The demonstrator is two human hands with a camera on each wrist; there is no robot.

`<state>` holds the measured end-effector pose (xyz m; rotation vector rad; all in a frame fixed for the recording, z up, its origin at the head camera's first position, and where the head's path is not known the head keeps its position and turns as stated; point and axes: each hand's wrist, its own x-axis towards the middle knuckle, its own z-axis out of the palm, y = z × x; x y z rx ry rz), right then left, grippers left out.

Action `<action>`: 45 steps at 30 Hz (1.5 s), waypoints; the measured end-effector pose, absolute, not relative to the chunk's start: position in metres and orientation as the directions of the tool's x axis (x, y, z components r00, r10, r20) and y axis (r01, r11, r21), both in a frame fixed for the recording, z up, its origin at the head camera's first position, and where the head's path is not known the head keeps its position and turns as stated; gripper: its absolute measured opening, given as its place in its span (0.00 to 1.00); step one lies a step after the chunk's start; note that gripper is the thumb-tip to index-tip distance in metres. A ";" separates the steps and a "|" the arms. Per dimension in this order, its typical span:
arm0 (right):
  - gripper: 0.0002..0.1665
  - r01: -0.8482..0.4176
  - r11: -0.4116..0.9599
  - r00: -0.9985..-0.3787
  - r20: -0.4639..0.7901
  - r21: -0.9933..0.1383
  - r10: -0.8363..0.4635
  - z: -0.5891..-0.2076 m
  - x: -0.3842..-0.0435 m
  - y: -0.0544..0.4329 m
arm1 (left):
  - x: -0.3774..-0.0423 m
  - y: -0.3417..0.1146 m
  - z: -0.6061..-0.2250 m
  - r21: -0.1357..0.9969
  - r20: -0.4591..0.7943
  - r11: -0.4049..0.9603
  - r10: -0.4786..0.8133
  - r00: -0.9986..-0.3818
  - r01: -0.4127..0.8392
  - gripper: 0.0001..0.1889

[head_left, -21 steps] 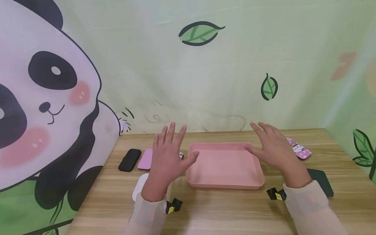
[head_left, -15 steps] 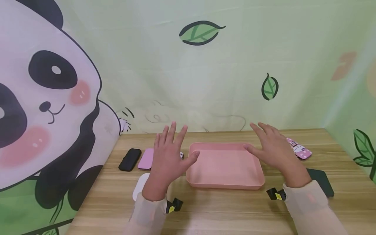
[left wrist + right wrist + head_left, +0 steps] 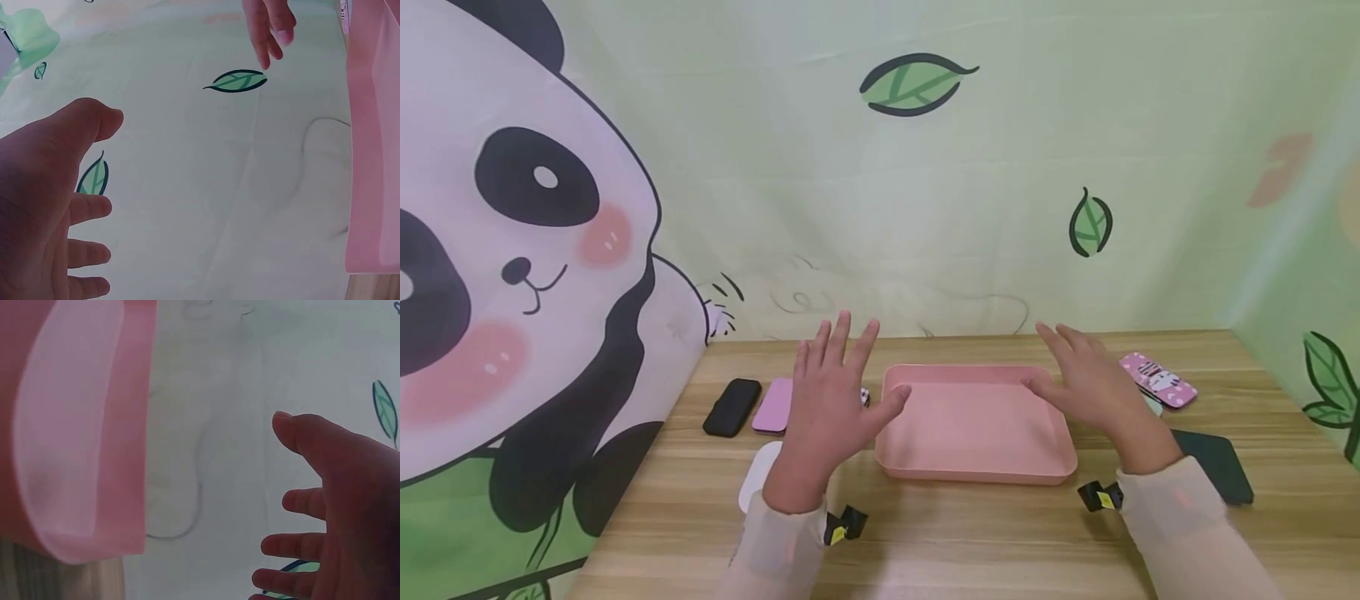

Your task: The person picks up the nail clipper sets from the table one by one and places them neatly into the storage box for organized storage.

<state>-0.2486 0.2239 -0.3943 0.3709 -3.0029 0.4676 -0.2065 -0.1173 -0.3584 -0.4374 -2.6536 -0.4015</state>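
Note:
In the head view a shallow pink tray (image 3: 977,425) lies on the table between the hands. My left hand (image 3: 829,412) hovers at its left side, fingers spread and holding nothing. Over the tray's right rim, my right hand (image 3: 1097,387) is raised with extended fingers, also holding nothing. Left of the left hand are a black phone-shaped item (image 3: 732,407), a purple flat case (image 3: 772,407) and a white rounded item (image 3: 758,479), the last two partly covered. Beyond the right hand lie a pink patterned case (image 3: 1161,382) and a dark green flat item (image 3: 1216,467), partly hidden.
A black-and-white patterned item (image 3: 865,397) peeks out behind the left hand. Something pale green (image 3: 1152,406) shows under the pink patterned case. The wooden table (image 3: 970,533) ends at a printed cloth backdrop (image 3: 925,208). Small black devices sit at both wrists.
My right hand has shifted slightly left and down, so more of the pink patterned case and the pale green item shows. My left hand stays nearly still.

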 end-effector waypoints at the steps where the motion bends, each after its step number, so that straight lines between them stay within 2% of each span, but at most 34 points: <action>1: 0.53 -0.249 0.923 -0.968 0.112 -0.293 -0.226 -0.397 -0.250 0.224 | -0.207 -0.118 -0.358 0.210 0.442 0.909 0.239 -0.865 0.359 0.45; 20: 0.55 -0.211 0.935 -0.977 0.026 -0.284 -0.212 -0.419 -0.262 0.229 | -0.208 -0.118 -0.358 0.209 0.434 0.910 0.241 -0.868 0.357 0.45; 25: 0.58 -0.166 0.944 -0.978 -0.076 -0.286 -0.195 -0.420 -0.261 0.230 | -0.207 -0.118 -0.358 0.217 0.427 0.908 0.241 -0.871 0.358 0.45; 31: 0.61 -0.097 0.927 -0.944 -0.263 -0.363 -0.202 -0.419 -0.257 0.233 | -0.207 -0.118 -0.358 0.215 0.430 0.907 0.244 -0.869 0.362 0.44; 35: 0.59 -0.086 0.909 -0.925 -0.307 -0.408 -0.225 -0.421 -0.258 0.233 | -0.207 -0.117 -0.358 0.205 0.440 0.908 0.247 -0.863 0.365 0.44; 45: 0.47 -0.150 0.904 -0.909 -0.303 -0.401 -0.285 -0.434 -0.262 0.232 | -0.208 -0.117 -0.360 0.207 0.423 0.909 0.251 -0.871 0.362 0.44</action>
